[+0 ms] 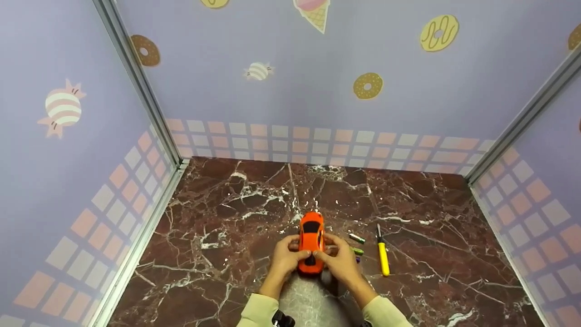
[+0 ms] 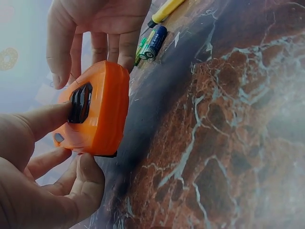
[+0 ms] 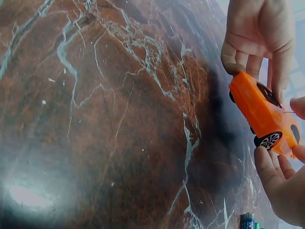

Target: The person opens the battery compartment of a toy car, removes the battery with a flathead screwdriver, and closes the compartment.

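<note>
Fingers (image 2: 43,119) of the left hand (image 1: 285,260) and right hand (image 1: 340,262) curl round a glossy orange car (image 1: 311,242) with dark windows, gripped over the marble worktop (image 1: 218,218), batteries (image 1: 356,238) and screwdriver (image 1: 383,252) at 3 o'clock.

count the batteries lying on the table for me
3 show. One green battery lies right of the orange toy car, a second green battery nearer the right hand, and a dark battery half hidden by its fingers. More may be hidden.
</note>
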Available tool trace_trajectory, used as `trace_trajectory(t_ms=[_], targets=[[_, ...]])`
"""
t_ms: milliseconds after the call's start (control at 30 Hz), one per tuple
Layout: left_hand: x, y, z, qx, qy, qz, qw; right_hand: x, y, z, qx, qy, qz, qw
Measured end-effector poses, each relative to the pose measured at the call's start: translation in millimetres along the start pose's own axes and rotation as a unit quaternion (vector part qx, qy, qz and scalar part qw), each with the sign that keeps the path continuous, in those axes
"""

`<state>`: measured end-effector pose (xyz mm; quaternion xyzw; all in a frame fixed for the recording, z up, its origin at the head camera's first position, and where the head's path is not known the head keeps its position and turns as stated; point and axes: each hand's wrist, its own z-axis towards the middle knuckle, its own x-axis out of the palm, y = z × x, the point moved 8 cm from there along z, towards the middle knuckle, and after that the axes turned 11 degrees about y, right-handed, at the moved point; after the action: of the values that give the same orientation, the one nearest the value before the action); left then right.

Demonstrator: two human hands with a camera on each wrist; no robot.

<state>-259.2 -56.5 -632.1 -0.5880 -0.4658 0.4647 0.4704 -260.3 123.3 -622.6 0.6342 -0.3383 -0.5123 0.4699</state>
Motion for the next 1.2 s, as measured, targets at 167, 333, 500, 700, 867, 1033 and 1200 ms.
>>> trace_trajectory(t_ms=[167, 333, 500, 700, 867, 1033, 1200], targets=[[-4.3, 1.3, -0.3, -0.021, -0.015, 0.068, 0.9974, 4, -1, 1, -0.005, 0.023, -0.018, 1.0], [-4.7, 1.8, 0.8, -0.023, -0.013, 0.073, 0.997, 5, -3, 2, -0.01, 0.025, -0.02, 0.999], [-5.3, 1.0, 1.7, -0.037, -0.018, 0.094, 0.9947, 6, -4, 2, 0.0, 0.021, -0.017, 1.0], [-4.7, -0.7, 2.9, -0.028, -0.029, 0.13, 0.9907, 8, -7, 3, 0.013, 0.018, -0.021, 1.0], [-3.2, 1.3, 3.3, -0.023, -0.038, 0.162, 0.9857, 10, -9, 4, 0.016, 0.019, -0.02, 0.999], [-2.2, 1.6, 3.0, -0.024, -0.04, 0.165, 0.9853, 10, -10, 4, 0.019, 0.017, -0.023, 0.999], [-0.9, -0.5, 4.6, -0.02, -0.038, 0.161, 0.986, 10, -11, 4, 0.018, 0.022, -0.025, 0.999]])
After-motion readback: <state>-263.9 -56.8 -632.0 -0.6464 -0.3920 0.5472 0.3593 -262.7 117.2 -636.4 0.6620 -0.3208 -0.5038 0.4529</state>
